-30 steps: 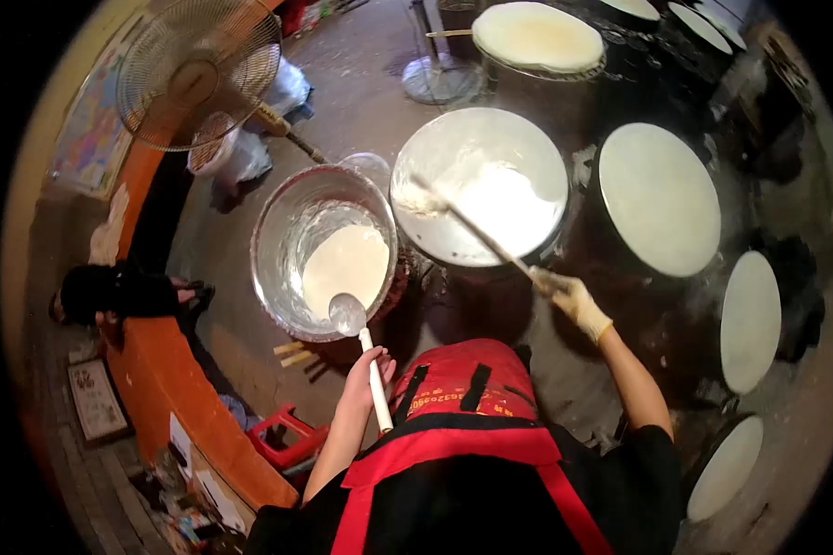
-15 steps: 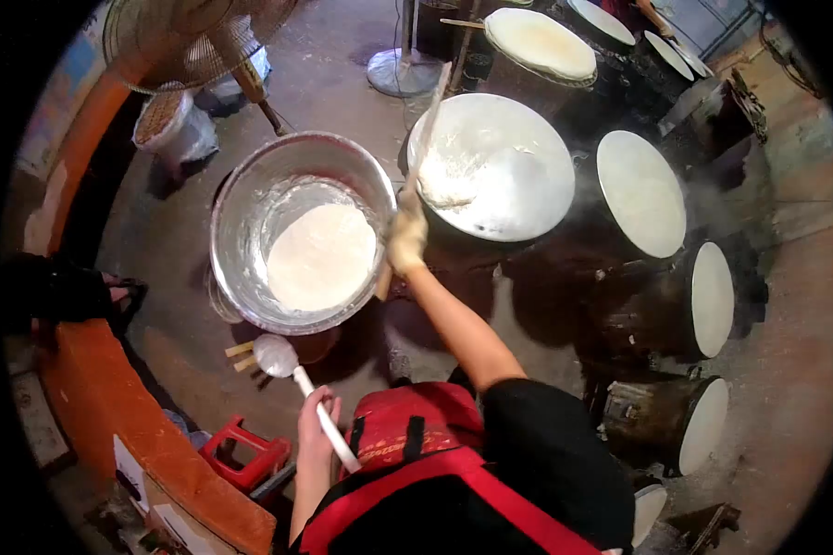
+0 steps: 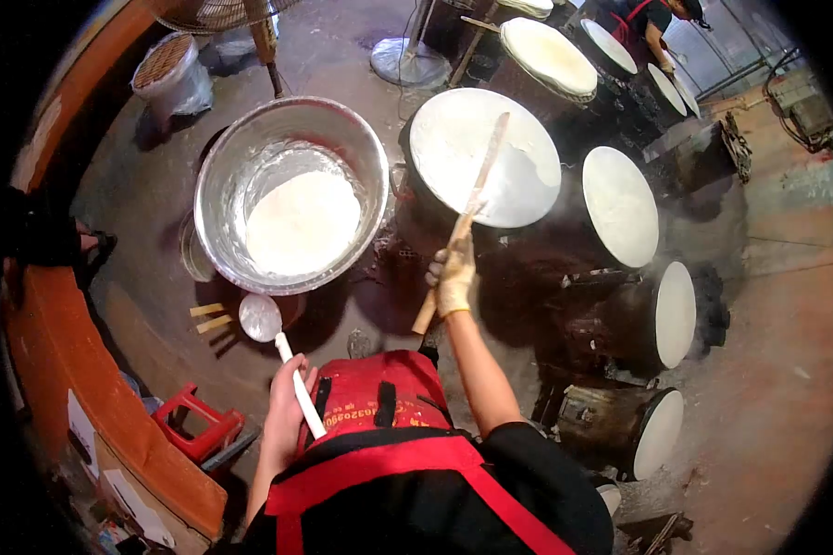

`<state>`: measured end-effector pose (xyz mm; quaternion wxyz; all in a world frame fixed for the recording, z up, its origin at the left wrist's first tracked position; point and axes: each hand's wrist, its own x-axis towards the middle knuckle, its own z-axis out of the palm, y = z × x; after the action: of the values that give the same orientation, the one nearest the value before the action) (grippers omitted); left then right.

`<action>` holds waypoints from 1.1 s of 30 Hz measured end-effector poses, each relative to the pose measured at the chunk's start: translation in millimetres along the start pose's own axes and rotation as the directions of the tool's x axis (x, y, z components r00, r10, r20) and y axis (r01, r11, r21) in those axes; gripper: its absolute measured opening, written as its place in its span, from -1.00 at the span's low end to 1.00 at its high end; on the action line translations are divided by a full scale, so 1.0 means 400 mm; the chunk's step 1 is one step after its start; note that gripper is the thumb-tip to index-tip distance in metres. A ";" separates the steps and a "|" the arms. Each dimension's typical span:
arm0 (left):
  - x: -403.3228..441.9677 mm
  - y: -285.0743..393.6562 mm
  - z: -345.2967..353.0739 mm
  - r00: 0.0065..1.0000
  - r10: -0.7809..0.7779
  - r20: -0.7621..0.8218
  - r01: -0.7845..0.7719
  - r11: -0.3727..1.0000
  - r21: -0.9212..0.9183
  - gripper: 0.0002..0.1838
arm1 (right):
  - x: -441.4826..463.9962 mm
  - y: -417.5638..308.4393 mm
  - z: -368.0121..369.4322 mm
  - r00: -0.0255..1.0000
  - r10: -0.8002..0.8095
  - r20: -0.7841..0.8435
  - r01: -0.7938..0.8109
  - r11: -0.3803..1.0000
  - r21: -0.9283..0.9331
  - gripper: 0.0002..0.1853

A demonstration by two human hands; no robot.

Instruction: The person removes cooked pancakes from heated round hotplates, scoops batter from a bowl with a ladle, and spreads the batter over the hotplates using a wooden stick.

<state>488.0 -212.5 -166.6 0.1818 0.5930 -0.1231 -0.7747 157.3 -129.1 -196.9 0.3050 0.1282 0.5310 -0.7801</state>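
My right hand (image 3: 455, 273), in a pale glove, is closed around a long flat wooden spreader (image 3: 491, 166). Its blade extends over a round griddle (image 3: 528, 205), where white batter (image 3: 449, 139) covers the left and far parts and a greyish patch shows at the near right. In my left hand (image 3: 287, 398) is a ladle (image 3: 261, 319) with a white handle, its whitish bowl just below a large metal pot (image 3: 376, 157). Thick white batter (image 3: 305, 222) sits in that pot.
More round griddles (image 3: 620, 208) with white surfaces curve along the right on dark drum-like stands. A co-worker (image 3: 652, 23) bends over griddles at the far right. A red stool (image 3: 194, 421) stands by the orange ledge (image 3: 93, 388); a fan (image 3: 217, 14) stands at far left.
The spreader has swung from the griddle's left edge to over its middle, with my right hand moving right and nearer. Batter now covers more of the griddle. The left hand keeps the ladle.
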 end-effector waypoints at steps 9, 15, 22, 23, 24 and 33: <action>-0.027 -0.063 0.130 0.994 0.022 0.105 -0.028 0.998 0.055 -0.91 | 0.007 -0.060 0.096 0.969 0.196 0.151 -0.173 0.973 -0.151 -0.52; -0.053 -0.117 0.220 0.995 0.040 0.086 -0.047 0.996 0.077 -0.88 | -0.039 -0.165 -0.198 0.982 0.144 0.120 -0.115 0.968 -0.223 -0.71; -0.050 -0.196 0.331 0.996 0.022 0.086 -0.033 0.990 0.136 -0.87 | 0.065 -0.222 -0.215 0.918 0.175 0.356 -0.222 0.971 0.094 -0.77; -0.051 -0.205 0.350 0.995 0.028 0.097 -0.041 0.989 0.140 -0.87 | 0.064 -0.212 -0.214 0.888 0.275 0.369 -0.274 0.960 -0.055 -0.74; -0.057 -0.211 0.369 0.994 0.040 0.106 -0.055 0.988 0.143 -0.88 | 0.046 -0.213 -0.217 0.852 0.376 0.365 -0.321 0.925 -0.202 -0.70; -0.061 -0.287 0.484 0.985 0.119 0.128 -0.139 0.977 0.162 -0.88 | 0.137 -0.413 -0.402 0.946 0.247 0.210 -0.182 0.940 -0.287 -0.64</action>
<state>291.4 -103.4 -140.3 0.1730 0.5506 -0.2374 -0.7814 -6.5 39.3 -166.6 0.4657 0.0476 0.5715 -0.6740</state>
